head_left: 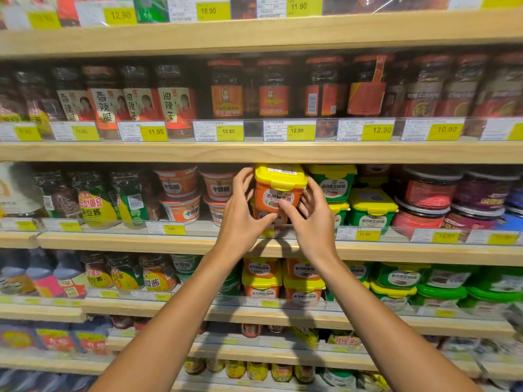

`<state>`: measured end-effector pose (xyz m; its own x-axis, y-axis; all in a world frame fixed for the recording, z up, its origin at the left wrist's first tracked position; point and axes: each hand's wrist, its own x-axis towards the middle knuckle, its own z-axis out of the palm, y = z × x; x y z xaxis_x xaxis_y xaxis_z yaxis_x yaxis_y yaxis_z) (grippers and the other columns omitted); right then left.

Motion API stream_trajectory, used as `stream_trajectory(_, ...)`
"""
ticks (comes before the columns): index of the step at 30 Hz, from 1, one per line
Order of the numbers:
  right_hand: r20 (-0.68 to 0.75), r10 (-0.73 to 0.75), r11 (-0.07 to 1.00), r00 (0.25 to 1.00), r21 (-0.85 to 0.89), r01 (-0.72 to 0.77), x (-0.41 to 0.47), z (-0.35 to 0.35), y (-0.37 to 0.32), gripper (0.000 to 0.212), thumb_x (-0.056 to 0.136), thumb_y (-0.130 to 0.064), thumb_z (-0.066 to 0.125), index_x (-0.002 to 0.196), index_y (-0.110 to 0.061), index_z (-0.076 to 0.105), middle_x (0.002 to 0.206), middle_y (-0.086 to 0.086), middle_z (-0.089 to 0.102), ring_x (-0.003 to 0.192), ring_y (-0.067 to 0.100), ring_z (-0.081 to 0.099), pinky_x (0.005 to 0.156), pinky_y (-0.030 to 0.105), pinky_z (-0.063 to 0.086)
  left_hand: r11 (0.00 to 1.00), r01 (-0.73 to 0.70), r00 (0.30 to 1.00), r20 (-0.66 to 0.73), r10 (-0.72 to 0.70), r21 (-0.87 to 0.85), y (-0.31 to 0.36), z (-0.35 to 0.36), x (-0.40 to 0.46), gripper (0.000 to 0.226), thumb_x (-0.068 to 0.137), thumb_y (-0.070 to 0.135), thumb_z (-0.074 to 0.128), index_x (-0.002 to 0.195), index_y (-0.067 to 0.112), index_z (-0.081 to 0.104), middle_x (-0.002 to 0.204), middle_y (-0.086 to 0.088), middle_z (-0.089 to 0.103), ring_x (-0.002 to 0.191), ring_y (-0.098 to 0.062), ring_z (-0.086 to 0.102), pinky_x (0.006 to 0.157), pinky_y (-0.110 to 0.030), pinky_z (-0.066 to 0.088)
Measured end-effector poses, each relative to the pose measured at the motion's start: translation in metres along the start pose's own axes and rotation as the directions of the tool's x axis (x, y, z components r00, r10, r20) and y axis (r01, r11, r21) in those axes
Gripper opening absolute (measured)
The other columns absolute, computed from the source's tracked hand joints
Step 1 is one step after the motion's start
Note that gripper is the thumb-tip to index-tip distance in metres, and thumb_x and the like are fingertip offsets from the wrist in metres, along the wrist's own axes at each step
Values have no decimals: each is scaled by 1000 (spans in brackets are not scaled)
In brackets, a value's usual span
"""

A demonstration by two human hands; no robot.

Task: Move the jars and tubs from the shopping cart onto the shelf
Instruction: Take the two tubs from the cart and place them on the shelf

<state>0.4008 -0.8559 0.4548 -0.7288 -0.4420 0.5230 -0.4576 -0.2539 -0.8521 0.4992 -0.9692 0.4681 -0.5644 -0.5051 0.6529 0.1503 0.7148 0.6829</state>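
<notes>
An orange tub with a yellow lid (pixel 278 188) is held at the front of the middle shelf (pixel 141 240), atop another orange tub (pixel 261 215) that is mostly hidden. My left hand (pixel 243 213) grips the top tub's left side, thumb under its front. My right hand (pixel 308 213) grips its right side, thumb pressed on the front label. The shopping cart is out of view.
Red-and-white round tubs (pixel 195 193) stand stacked just left of the tub, green tubs with yellow lids (pixel 336 183) just right. Dark sauce jars (pixel 226 89) fill the shelf above. More orange tubs (pixel 261 275) sit on the shelf below.
</notes>
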Motion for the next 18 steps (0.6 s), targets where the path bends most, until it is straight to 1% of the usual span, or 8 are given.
stream_trajectory(3,-21,1,1000,1000,-26,-1,9,6,4,76,88,-22,77,152,-14,36,139,-2,61,124,3,59,103,33,52,998,60,997,52,-58,-21,-1,1,5,95,75,-5,79,148,18,23,132,29,42,116,27,43,95,-2,40)
stream_trajectory(6,-29,-18,998,999,-65,16,17,13,7,65,89,-26,76,144,-14,44,129,-1,66,119,8,64,100,37,55,988,141,987,90,-135,-61,-6,2,13,88,78,-12,71,144,18,20,133,21,42,112,25,45,84,3,38)
stream_trajectory(8,-44,-21,995,999,-103,16,23,17,8,48,89,-27,76,130,-17,52,117,-3,70,112,9,67,98,40,56,981,188,978,99,-183,-52,-9,2,21,78,80,-11,68,137,16,23,130,16,42,113,21,43,81,2,38)
stream_trajectory(10,-64,-30,990,997,-142,21,29,21,9,35,89,-28,76,115,-17,55,103,-6,71,99,7,69,91,40,58,976,217,972,96,-215,-21,-13,3,28,65,81,-9,67,125,16,28,125,17,45,114,12,46,83,-3,43)
stream_trajectory(12,-81,-39,979,996,-204,21,33,24,8,33,88,-32,76,108,-15,55,97,-3,71,91,10,69,82,39,59,971,240,968,74,-241,18,-22,4,35,57,79,-4,67,117,19,31,120,6,54,115,-5,55,91,-21,53)
stream_trajectory(14,-75,-28,966,997,-260,7,36,27,10,32,89,-34,75,106,-15,55,99,1,70,92,14,67,81,38,57,962,268,960,74,-271,48,-27,4,37,51,79,2,66,111,22,34,124,-5,57,117,-19,58,93,-41,57)
stream_trajectory(16,-59,-14,953,998,-302,-5,38,29,14,32,90,-35,73,109,-16,55,103,5,68,98,20,65,83,38,56,954,288,950,100,-295,79,-31,4,37,46,83,0,65,110,22,35,127,-7,57,120,-23,59,93,-45,57)
stream_trajectory(18,-51,-14,948,999,-320,-3,39,30,17,36,91,-35,72,115,-13,56,106,6,67,102,23,63,85,38,55,954,285,949,113,-295,93,-33,5,35,41,89,-2,62,113,20,37,130,-7,56,124,-22,56,98,-43,54)
